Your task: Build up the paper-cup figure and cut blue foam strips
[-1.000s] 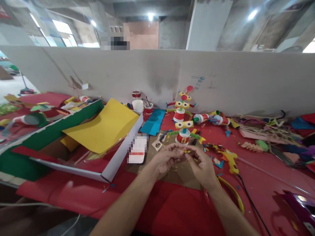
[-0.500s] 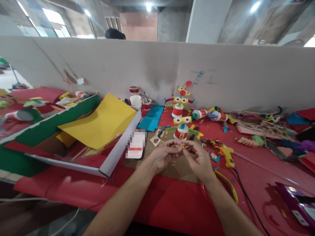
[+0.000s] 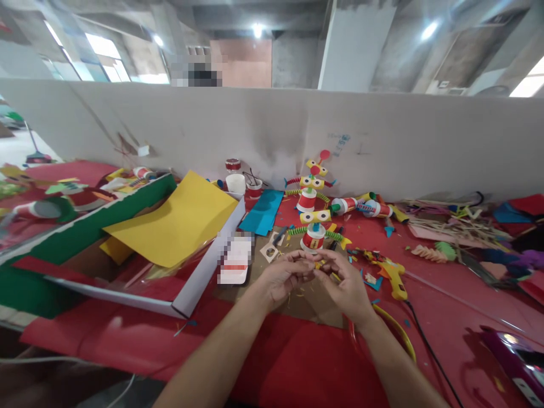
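Above a brown board [image 3: 321, 309] on the red table, my left hand [image 3: 284, 279] and my right hand [image 3: 345, 283] meet at the fingertips. Both are closed on a small yellow piece [image 3: 318, 265] between them; its shape is mostly hidden by the fingers. Just behind my hands stands a paper-cup figure [image 3: 314, 229] with a yellow eye strip and green pleated arms. A similar figure [image 3: 306, 198] with red arms is farther back, near the wall.
An open box [image 3: 208, 272] with yellow paper [image 3: 174, 221] lies left, beside blue sheets [image 3: 263, 212]. At right are a yellow glue gun [image 3: 396, 277] with its black cord, a yellow roll of tape [image 3: 397, 328] and a purple device [image 3: 516, 357].
The view has tilted up a little, so the table and objects sit lower in the picture. My hands stay together around the yellow piece, with slight finger movement.
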Demonstrator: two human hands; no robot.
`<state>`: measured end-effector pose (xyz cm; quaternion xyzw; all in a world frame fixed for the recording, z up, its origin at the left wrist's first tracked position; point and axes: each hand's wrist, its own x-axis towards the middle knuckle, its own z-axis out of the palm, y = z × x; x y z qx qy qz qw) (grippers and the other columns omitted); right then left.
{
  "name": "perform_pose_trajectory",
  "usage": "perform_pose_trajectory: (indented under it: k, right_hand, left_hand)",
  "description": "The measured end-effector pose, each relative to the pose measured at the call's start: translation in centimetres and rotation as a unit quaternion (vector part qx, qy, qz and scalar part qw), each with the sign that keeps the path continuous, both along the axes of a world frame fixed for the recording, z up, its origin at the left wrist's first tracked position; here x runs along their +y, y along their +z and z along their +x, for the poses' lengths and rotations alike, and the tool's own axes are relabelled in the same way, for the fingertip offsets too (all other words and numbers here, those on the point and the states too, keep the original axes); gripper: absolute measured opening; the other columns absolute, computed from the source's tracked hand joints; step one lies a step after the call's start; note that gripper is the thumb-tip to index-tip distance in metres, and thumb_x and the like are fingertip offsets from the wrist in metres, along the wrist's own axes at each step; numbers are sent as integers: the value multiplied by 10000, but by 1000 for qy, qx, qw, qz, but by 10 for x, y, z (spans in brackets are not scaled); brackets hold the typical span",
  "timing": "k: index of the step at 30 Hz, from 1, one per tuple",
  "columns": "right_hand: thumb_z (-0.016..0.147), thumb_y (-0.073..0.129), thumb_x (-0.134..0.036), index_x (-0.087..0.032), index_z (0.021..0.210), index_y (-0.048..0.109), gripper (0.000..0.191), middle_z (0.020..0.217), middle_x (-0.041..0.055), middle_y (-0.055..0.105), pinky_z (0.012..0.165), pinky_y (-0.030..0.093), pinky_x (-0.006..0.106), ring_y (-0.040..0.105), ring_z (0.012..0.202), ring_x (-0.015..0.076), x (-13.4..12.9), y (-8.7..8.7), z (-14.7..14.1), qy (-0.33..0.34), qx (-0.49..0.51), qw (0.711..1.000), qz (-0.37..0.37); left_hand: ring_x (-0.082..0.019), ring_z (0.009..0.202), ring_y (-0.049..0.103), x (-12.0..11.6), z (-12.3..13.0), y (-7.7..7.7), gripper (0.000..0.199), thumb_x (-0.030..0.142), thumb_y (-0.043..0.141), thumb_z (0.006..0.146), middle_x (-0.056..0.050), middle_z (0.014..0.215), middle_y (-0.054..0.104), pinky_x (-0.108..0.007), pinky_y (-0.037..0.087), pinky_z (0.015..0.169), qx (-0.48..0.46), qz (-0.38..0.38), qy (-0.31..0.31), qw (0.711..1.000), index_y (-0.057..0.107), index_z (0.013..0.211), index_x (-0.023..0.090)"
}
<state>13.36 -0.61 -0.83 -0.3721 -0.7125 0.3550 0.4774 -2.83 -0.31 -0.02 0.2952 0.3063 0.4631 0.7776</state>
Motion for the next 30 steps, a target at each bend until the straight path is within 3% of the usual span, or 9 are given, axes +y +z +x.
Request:
perform_pose_trajectory:
  k: [10, 18, 30]
  right_hand:
    - [778, 589, -149, -253, 1151, 573, 387, 1077, 45, 667, 777, 524, 319, 640, 896, 175, -1, 11, 0, -4, -57, 998, 32]
    - [790, 598, -185, -295, 1136, 575, 363, 1091, 19, 673, 712, 545, 300, 658, 850, 164, -1, 7, 0, -4, -44, 998, 42]
    - [835, 540, -171, -286, 1168, 543, 352, 1139, 34, 651, 858, 527, 326, 627, 1019, 169, 2, -1, -3, 11, -31, 995, 98]
  left_hand:
    - [-106, 723, 613, 7, -3, -1, 242, 100, 742, 646, -46, 831, 665, -214, 459, 686, 25, 2, -24, 999, 634, 860, 137]
    - [-110, 734, 623, 6, -4, 7, 283, 79, 739, 643, -56, 878, 685, -215, 474, 697, 53, 6, -36, 998, 647, 904, 138]
    - [-112, 769, 617, 7, -5, 8, 263, 105, 741, 651, -47, 875, 675, -226, 471, 743, 50, 38, -48, 997, 653, 897, 137]
